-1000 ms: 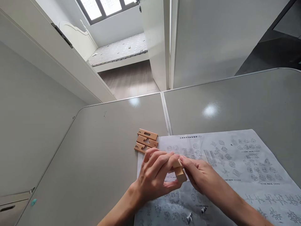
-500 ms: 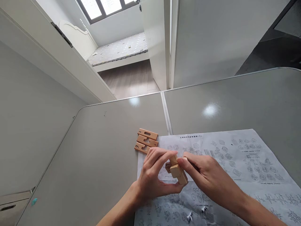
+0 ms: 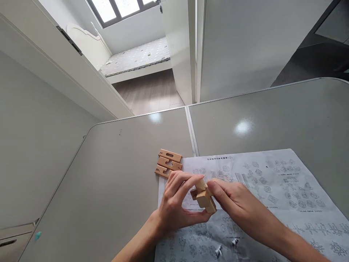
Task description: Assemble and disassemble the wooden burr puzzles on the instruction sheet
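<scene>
Above the printed sheet, both hands hold a small wooden interlocking puzzle [image 3: 203,199] made of several crossed pieces. My left hand [image 3: 177,198] grips it between fingertips on top and the thumb below. My right hand [image 3: 231,196] pinches its right side, where fingers hide part of a piece. Just beyond my left hand lie three flat notched wooden pieces, marked with numbers: one with a slot [image 3: 169,155], a middle one [image 3: 169,163] and a nearer one [image 3: 160,170] partly behind my fingers.
A large creased paper sheet [image 3: 278,196] with printed diagrams lies under my hands on the grey table [image 3: 122,174]. Small torn white scraps [image 3: 219,251] rest on the sheet. Beyond the table's far edge stand an open door [image 3: 180,54] and a bed [image 3: 141,52].
The right thumb and fingers have shifted slightly on the puzzle, and the puzzle has turned a little. My left hand keeps its hold. The view has moved slightly.
</scene>
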Tool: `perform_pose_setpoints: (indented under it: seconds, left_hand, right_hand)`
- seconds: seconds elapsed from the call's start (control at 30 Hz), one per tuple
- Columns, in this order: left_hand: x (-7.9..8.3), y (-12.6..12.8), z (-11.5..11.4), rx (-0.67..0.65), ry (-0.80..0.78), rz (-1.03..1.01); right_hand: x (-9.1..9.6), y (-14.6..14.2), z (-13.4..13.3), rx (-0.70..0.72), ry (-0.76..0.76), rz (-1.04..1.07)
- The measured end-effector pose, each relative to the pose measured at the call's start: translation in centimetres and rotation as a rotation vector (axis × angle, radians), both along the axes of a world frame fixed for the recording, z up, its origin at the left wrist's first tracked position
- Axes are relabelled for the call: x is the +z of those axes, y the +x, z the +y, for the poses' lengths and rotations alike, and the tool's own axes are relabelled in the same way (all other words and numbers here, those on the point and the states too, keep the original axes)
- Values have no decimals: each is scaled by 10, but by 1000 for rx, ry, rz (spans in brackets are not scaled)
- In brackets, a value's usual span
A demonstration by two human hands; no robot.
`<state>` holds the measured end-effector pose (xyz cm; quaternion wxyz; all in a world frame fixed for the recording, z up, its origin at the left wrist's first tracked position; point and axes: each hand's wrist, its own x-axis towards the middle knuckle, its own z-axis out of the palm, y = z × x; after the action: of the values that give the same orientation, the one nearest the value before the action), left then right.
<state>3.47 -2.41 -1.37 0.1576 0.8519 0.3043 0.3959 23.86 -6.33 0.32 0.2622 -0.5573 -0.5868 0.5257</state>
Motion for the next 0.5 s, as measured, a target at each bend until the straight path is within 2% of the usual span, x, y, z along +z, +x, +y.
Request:
perform_pose_setpoints:
  seconds: [0.23, 0.5]
  left_hand:
    - [-1, 0, 1, 5, -16, -5]
    - [-1, 0, 1, -23, -53, -18]
  right_hand:
    - [1, -2, 1, -41, 12, -25]
    - [-3, 2, 0, 69, -81, 15]
